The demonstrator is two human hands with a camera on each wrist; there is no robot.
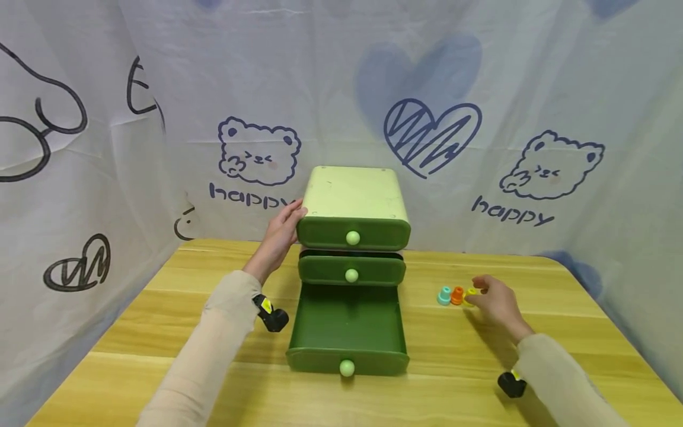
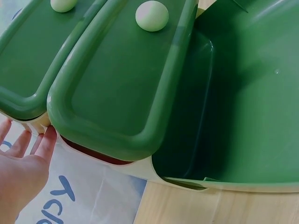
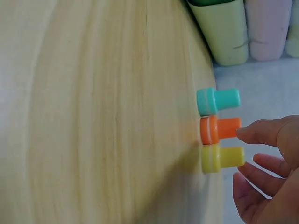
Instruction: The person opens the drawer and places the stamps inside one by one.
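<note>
A three-drawer cabinet [image 1: 354,193] with a cream top and green drawer fronts stands mid-table. Its bottom drawer [image 1: 349,323] is pulled far out, and the inside looks bare. The middle drawer [image 1: 320,270] sticks out slightly, while the top drawer [image 1: 325,233] sits flush. My left hand [image 1: 280,234] rests its fingers against the cabinet's upper left side. To the right, my right hand [image 1: 498,302] is at the yellow stamp-like piece [image 3: 231,157], thumb and fingers apart around its narrow top. Beside it in a row stand matching orange [image 3: 227,128] and turquoise [image 3: 226,99] pieces.
The wooden table [image 1: 448,356] carries everything. A pale cloth [image 1: 341,77] printed with hearts, bears and "happy" hangs behind and along the sides. Round light-green knobs [image 1: 347,367] project from the drawer fronts.
</note>
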